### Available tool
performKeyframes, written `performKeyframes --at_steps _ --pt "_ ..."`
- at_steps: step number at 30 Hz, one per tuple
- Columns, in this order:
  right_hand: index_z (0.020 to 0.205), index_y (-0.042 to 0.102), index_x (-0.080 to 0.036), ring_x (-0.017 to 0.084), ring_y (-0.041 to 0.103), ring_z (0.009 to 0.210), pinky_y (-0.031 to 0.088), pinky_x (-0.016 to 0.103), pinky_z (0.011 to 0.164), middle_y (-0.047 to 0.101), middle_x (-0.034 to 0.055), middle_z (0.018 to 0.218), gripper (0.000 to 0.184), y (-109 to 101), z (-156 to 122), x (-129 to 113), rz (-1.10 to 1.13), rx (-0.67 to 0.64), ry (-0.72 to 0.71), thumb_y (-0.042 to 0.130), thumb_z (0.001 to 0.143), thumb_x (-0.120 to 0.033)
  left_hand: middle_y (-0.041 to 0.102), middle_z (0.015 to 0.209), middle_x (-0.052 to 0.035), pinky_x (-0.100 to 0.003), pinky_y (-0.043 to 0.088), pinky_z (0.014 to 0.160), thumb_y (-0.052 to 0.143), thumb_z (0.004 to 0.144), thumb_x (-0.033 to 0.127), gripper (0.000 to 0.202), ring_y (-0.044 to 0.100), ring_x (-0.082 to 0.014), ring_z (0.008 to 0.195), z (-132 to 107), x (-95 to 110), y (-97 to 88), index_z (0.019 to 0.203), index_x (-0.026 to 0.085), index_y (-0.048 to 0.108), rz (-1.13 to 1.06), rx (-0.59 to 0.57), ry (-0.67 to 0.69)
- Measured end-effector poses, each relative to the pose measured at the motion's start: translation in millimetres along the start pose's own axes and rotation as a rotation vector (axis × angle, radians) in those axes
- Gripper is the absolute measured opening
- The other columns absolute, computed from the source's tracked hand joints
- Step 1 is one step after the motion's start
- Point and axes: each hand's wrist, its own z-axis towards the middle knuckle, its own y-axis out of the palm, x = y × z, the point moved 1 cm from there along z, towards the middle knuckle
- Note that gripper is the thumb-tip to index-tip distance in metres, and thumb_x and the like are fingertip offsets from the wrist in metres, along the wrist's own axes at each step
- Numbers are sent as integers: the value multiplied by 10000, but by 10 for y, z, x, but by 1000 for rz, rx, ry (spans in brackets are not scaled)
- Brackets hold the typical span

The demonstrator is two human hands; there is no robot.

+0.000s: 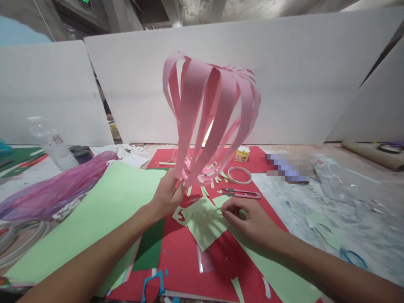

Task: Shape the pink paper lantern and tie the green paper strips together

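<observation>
My left hand (168, 193) is closed around the lower end of a pink paper-strip lantern (217, 105). The lantern stands up in the air, its curved strips gathered at the bottom and bowed out toward the top. My right hand (243, 212) pinches a small thin piece of pale green paper (219, 209) between thumb and fingertips. It is just above a pale green paper sheet (203, 227), on which the lantern's shadow falls. Thread snips with pink handles (241, 193) lie just beyond my right hand. Behind them is a roll of tape (240, 175).
Red card (176, 269) covers the middle of the table, with several green paper scraps on it. A small yellow-labelled jar (242, 154) stands at the back. Large green sheets (94, 219) lie at left, beside a pink plastic bag (69, 185) and a bottle (52, 143). White boards (284, 84) rise behind.
</observation>
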Motion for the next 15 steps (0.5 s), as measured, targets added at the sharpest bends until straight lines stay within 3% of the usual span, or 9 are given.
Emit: performKeyframes --at_steps 6,11,15 --pt "770 610 -187 140 525 614 403 253 570 586 10 655 145 -3 9 8 3 -8 -10 524 851 -271 626 793 -80 -339 400 699 376 914 371 253 553 -221 755 -11 64 -1 787 206 519 -8 -3 -25" --pt "792 611 -187 146 545 637 417 258 582 604 20 681 113 6 4 0 19 -20 6 517 837 -229 715 940 -86 -328 458 764 460 934 421 225 648 -217 889 23 149 27 977 201 476 -481 -51 -225" --pt "786 615 -181 142 528 622 412 253 566 587 17 663 128 22 1 1 40 -25 28 512 839 -234 728 956 -91 -330 496 733 523 905 448 282 686 -215 828 78 135 67 1002 186 485 -830 -57 -412"
